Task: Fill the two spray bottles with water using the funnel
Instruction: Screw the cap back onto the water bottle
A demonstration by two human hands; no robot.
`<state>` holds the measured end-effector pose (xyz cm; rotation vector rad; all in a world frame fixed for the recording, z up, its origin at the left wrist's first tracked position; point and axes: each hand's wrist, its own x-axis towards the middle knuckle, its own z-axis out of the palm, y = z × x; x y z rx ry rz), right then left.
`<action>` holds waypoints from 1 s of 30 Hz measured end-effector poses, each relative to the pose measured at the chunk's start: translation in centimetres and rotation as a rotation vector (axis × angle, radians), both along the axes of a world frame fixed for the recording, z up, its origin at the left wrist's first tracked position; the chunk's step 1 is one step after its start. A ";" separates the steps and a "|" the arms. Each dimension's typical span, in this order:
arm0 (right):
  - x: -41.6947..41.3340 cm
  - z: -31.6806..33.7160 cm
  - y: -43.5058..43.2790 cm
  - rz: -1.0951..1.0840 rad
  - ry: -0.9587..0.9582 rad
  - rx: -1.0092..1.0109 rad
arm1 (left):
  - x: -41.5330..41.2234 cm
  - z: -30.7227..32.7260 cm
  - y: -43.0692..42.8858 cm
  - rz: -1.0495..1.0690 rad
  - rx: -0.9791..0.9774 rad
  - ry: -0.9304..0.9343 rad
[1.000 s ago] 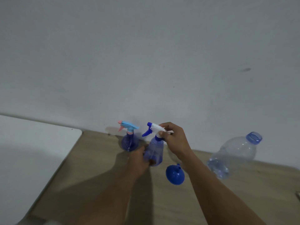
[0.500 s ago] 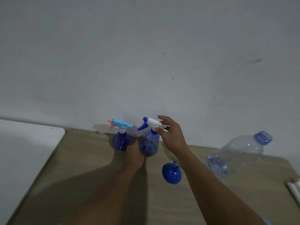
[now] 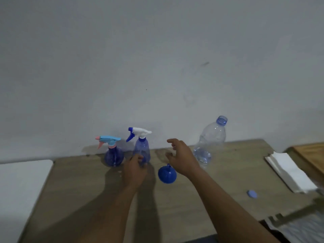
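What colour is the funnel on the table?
The funnel is blue all over, shown in the head view.

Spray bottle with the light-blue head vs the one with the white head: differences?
Head: the light-blue-headed bottle has a pink nozzle and trigger; the white-headed bottle has dark blue ones.
Body: the light-blue-headed bottle is squat and round; the white-headed bottle is taller and cone-shaped.
Hold: the left hand grips the white-headed bottle's base; the light-blue-headed bottle stands untouched.
Shared: both upright, see-through blue, heads on.

Possibly a home, plain wooden table (image 3: pixel 236 163), bare white wall (image 3: pixel 157 58)
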<state>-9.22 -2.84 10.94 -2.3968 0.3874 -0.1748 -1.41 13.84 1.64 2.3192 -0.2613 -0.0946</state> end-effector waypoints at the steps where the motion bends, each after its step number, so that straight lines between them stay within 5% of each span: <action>1: -1.1 -0.1 -0.6 -0.008 0.019 -0.010 | -0.3 0.7 -0.8 -0.023 -0.033 -0.014; 13: -12.2 -4.1 -11.9 -0.200 0.234 -0.159 | -5.0 8.1 -12.9 -0.325 -0.219 0.025; 30: -19.8 -12.5 -26.7 -0.146 0.543 -0.335 | -7.9 6.1 -20.9 -0.069 -0.356 0.015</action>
